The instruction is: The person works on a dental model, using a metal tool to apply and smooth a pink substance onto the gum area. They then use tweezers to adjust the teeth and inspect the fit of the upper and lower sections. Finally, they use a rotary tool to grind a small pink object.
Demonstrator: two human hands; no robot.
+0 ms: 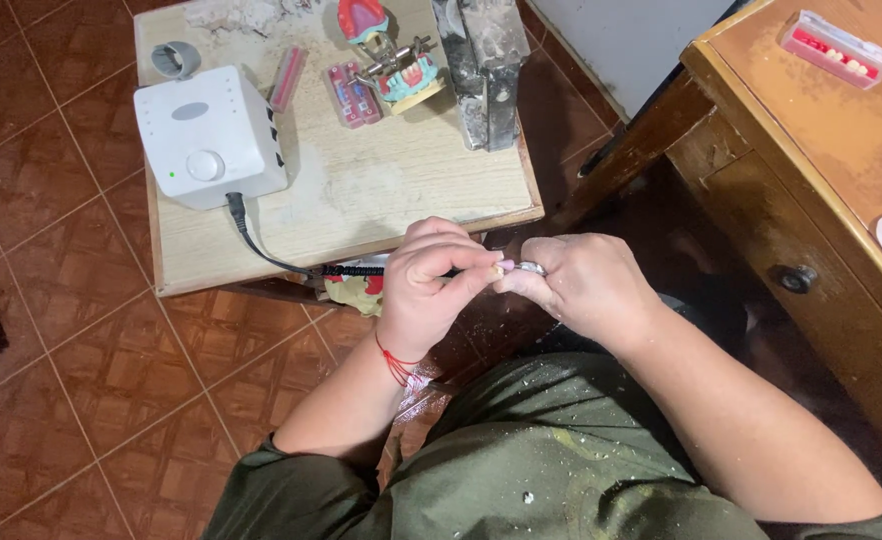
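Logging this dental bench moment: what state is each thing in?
White square control box: green light lit, black cable plugged in.
Black corded handpiece: gripped in left hand.
Right hand: pinching a small piece at the tool tip.
Metal articulator with pink dental model: standing untouched.

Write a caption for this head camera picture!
Left hand holds a black corded handpiece against a tiny piece pinched by right hand.

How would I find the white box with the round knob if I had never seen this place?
Look at the low wooden table on the brown tiled floor, above the person's hands. On its left part sits a white box, square with rounded corners, with a round knob and a black cord running out of its near side. It is the only plain white thing there; its neighbours are small, red and pink.
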